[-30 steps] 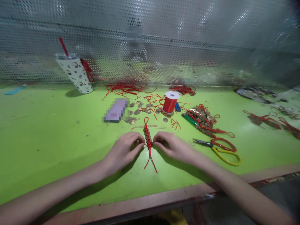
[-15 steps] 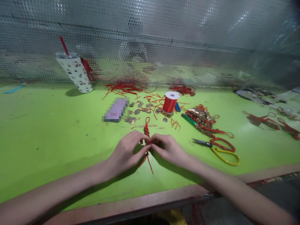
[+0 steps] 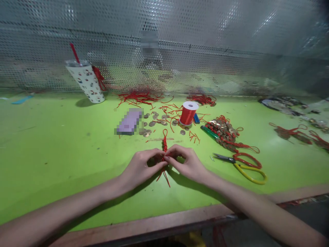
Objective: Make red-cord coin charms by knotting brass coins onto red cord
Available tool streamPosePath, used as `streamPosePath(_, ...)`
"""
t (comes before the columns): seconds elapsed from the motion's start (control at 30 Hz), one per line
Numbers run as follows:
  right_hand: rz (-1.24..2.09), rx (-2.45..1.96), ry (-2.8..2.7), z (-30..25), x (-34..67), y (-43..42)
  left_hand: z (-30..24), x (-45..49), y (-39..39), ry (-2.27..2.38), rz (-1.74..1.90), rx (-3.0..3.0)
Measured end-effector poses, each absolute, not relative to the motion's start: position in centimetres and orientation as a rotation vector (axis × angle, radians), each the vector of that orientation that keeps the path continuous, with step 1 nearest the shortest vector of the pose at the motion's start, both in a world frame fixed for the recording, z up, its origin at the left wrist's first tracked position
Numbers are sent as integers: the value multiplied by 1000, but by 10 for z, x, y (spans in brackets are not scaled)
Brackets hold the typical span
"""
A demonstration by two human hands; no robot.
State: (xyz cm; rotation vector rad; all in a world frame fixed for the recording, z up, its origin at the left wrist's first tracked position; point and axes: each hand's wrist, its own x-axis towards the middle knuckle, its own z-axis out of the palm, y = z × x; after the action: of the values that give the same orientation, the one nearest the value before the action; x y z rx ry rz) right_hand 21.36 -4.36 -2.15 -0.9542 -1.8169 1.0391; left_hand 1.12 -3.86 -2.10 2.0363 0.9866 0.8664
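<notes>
A knotted red cord (image 3: 165, 141) with a loop at its far end lies between my hands, its loose tails pointing toward me. My left hand (image 3: 145, 166) pinches the cord from the left with thumb and forefinger. From the right, my right hand (image 3: 186, 161) pinches it at the same spot, the fingertips of both hands touching. Those fingertips hide the part of the cord being gripped. Beyond the hands lie several loose brass coins (image 3: 162, 118) and short red cord scraps (image 3: 194, 137).
Scissors (image 3: 235, 161) with red and yellow handles lie right of my hand. Behind them are a pile of corded coins (image 3: 223, 132) and a green lighter (image 3: 209, 132). A red cord spool (image 3: 188, 114), a blurred purple block (image 3: 130, 120) and a tumbler (image 3: 88, 82) stand farther back.
The view has shifted slightly, so everything sits a little farther right. Both hands keep their pinch on the cord, with the fingers slightly repositioned and the tails shifted.
</notes>
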Motion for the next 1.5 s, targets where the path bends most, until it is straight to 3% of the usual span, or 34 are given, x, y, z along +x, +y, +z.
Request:
streamPosePath(1.07,1172,-934,-1732,-25,218,-38,-26,11,-36,1066,996,2110)
streamPosePath(1.2,1046,-1000,-1900,-25,217,-41,-24,11,-39,1001,981,2190)
streamPosePath(1.4,489,-1073,-2326,-28,218,-43,-27,10,-41,950,994,2388)
streamPosePath(1.5,381,-1056,-2381,-30,217,-42,-29,11,-42,952,1000,2470)
